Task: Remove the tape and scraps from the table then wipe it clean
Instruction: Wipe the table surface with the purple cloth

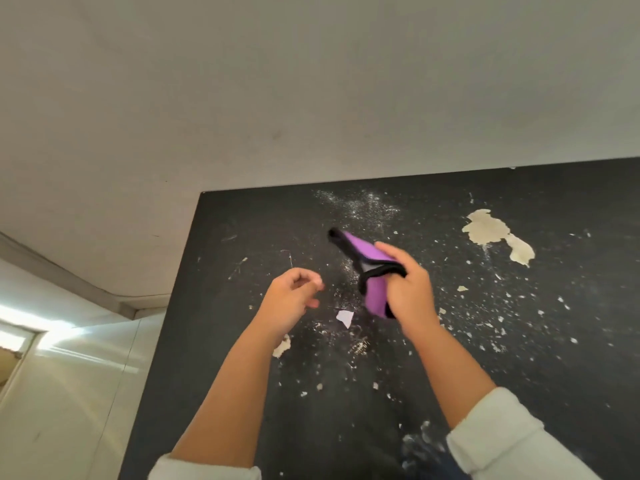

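Closest to the camera were the two white sleeves [498, 441] pushed up the forearms, and right by the near edge of the black table [519, 393] there was a smeary whitish patch [420, 445].

Bit further out, the left hand [289, 301] hung over the tabletop holding nothing, fingers loosely curled. Just under it sat a cream scrap [282, 345], and between the hands lay a small white paper scrap [345, 318], flat on the surface.

The right hand [405, 285] gripped a folded purple cloth [372, 271] with black trim, lifted clear of the table, not touching it as far as I could tell.

Beyond that, fine white dust [360, 204] was scattered toward the back edge, and a big cream patch [495, 237] sat off to the right. Couldn't tell if that was stuck-on tape residue or bare damage. No tape roll anywhere in view.

Honestly my worry was wiping too soon. With the loose bits not yet picked up, the cloth would probably just push crumbs and dust off the left edge onto the floor [69, 375], or smear the powder around. And if that big patch was glued down, a soft cloth likely wouldn't budge it.
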